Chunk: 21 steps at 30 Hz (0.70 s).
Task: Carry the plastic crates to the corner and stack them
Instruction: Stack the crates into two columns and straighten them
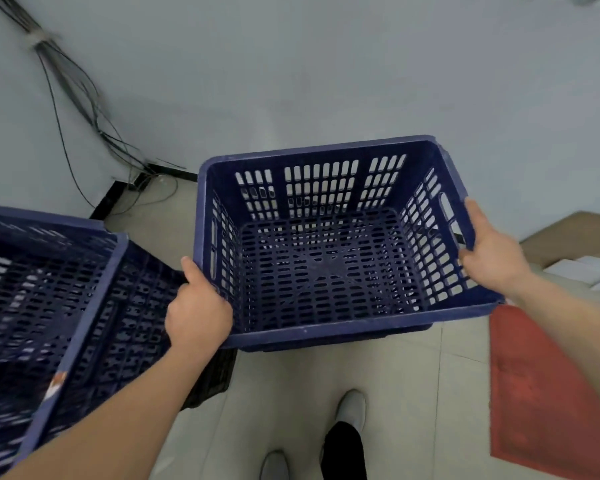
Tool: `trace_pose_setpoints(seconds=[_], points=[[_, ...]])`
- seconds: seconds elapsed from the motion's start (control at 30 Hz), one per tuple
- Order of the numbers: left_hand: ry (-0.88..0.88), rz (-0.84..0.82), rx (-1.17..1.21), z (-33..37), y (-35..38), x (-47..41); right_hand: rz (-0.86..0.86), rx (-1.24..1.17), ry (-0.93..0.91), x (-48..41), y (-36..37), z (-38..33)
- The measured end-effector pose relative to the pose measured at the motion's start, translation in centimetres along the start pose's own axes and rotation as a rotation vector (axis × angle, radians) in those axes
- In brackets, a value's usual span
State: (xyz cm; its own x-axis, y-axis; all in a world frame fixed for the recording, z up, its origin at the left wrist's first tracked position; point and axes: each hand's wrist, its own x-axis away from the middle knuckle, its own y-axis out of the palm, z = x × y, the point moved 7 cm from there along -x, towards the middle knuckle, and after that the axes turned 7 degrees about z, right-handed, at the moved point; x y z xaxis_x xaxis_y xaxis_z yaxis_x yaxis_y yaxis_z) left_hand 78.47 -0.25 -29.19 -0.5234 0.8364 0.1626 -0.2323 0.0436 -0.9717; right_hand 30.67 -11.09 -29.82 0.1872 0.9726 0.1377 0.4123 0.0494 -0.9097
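So both hands are clamped on the blue crate (326, 258), left hand (198, 313) curled round its left rim and right hand (492, 258) gripping its right rim, held up off the tiled floor (291, 393). Left of the crate sits another blue crate (49, 306), and beyond it cables (84, 98) run down the wall corner

Pale grey walls (326, 64), blk cables (70, 81) in corner, beige tile floor (291, 393), red mat (534, 393) rt

Crate stack (49, 289) just outside left hand (198, 306); cables (80, 95) in corner beyond. Cardboard box (575, 233) near right hand (492, 251). Held crate (326, 271) fills gap betw. hands; floor (291, 393) below open.
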Motion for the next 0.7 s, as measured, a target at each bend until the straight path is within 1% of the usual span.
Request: trace_pose_setpoints(seconds=[0.2, 0.37, 0.57, 0.7], points=[[0.101, 0.019, 0.008, -0.7, -0.2, -0.9, 0.005, -0.024, 0.1, 4.2, 0.2, 0.6], [0.149, -0.013, -0.011, -1.6, -0.5, -2.1, 0.067, -0.114, 0.178, 10.0, 1.0, 1.0], [0.257, -0.045, -0.055, -1.9, -1.5, -2.8, 0.116, -0.058, 0.302, 17.4, 2.0, 1.2], [0.299, -0.048, -0.049, -1.9, -1.6, -3.3, 0.156, -0.063, 0.348, 19.6, 2.8, 2.0]])
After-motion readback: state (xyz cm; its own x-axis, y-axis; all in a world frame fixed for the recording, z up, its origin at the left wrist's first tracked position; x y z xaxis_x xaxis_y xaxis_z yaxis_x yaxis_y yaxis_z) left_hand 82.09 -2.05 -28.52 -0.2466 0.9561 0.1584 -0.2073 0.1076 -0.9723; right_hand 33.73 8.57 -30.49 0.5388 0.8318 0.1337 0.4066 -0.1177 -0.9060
